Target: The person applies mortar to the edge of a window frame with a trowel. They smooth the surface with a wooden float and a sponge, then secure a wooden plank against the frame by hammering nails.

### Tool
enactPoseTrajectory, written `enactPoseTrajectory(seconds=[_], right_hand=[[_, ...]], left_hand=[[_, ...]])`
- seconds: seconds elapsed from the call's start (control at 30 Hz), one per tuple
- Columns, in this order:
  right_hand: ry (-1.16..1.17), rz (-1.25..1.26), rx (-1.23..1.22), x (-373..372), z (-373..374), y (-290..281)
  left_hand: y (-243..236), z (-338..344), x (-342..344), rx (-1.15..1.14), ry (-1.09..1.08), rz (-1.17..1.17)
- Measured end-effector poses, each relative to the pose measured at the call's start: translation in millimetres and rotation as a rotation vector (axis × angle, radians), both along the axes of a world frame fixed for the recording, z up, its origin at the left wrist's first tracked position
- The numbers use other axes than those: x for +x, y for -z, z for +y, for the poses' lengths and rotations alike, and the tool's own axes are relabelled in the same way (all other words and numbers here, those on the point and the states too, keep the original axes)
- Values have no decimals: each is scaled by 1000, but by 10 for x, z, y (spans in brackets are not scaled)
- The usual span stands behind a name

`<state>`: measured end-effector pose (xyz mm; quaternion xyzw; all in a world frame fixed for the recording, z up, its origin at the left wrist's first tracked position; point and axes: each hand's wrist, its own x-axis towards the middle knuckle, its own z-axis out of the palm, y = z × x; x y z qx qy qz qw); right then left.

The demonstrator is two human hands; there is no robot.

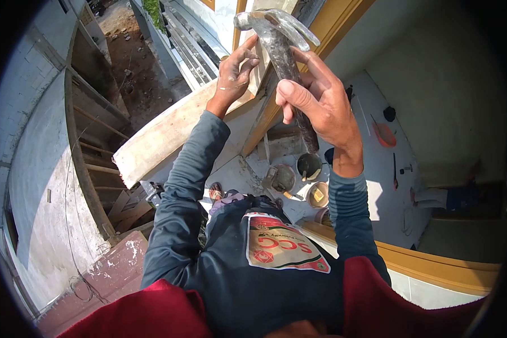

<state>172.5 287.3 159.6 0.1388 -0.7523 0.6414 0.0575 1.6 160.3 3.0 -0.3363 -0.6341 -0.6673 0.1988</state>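
My right hand (pixel 324 101) grips a claw hammer (pixel 284 62) by its dark, worn handle, fingers wrapped round it. The hammer's grey metal head is raised at the top of the view, its claw toward the right. Just left of it, my left hand (pixel 235 73) is up by the pale wood of a window or door frame, fingers bent and drawn together; whatever they hold is too small to make out. Below that hand, a broad pale plank (pixel 166 132) slants down to the left, its near end close to my left forearm.
Several buckets (pixel 308 164) and a trowel (pixel 269 177) stand on the floor below. An orange scoop-like object (pixel 384 134) lies at right. A yellow-brown frame (pixel 434 265) runs along the lower right. Left, a curved concrete wall (pixel 45 186) borders a drop with wooden bars.
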Motion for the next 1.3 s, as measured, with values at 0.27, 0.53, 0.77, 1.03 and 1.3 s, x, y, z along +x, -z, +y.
enactPoseTrajectory(seconds=[0.27, 0.53, 0.77, 1.03, 1.3], right_hand=[[161, -111, 220, 305, 419, 646], [186, 80, 554, -419, 291, 157], [237, 103, 410, -484, 235, 284], [160, -46, 211, -514, 305, 253], [162, -174, 141, -405, 293, 79]], left_hand=[[-32, 101, 71, -71, -92, 116], [-56, 109, 133, -145, -168, 48], [-114, 50, 110, -41, -49, -96], [-254, 104, -138, 414, -113, -227], [-417, 588, -142, 798, -128, -272]])
